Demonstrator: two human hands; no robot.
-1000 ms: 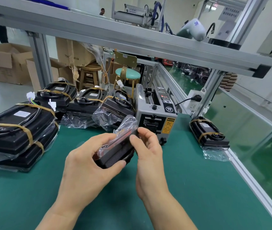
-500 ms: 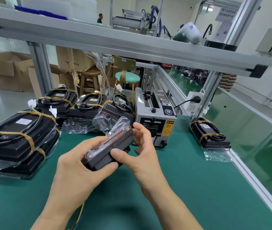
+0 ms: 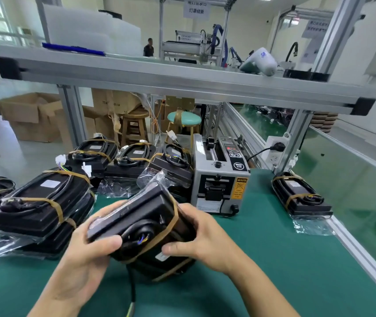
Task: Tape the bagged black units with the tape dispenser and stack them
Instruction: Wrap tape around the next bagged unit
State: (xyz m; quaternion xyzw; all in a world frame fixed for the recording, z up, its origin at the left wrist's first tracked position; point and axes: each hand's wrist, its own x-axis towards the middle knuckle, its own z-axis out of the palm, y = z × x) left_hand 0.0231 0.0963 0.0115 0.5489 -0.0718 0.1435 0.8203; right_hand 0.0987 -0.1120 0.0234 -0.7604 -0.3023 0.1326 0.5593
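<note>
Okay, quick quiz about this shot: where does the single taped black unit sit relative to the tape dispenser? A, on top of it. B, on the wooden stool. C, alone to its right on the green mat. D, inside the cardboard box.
C: the single taped unit lies by itself on the green mat, to the right of the tape dispenser, apart from it.

Bagged black units and tape dispenser on the green bench

1 black unit (image 3: pixel 134 223) in clear bag, brown tape across its coiled cable, is held tilted above the mat. Taped units lie stacked at left (image 3: pixel 36 207), 3 sit in a back row (image 3: pixel 134 161), 1 lies right (image 3: pixel 301 197) of the grey tape dispenser (image 3: pixel 220 177).
</note>
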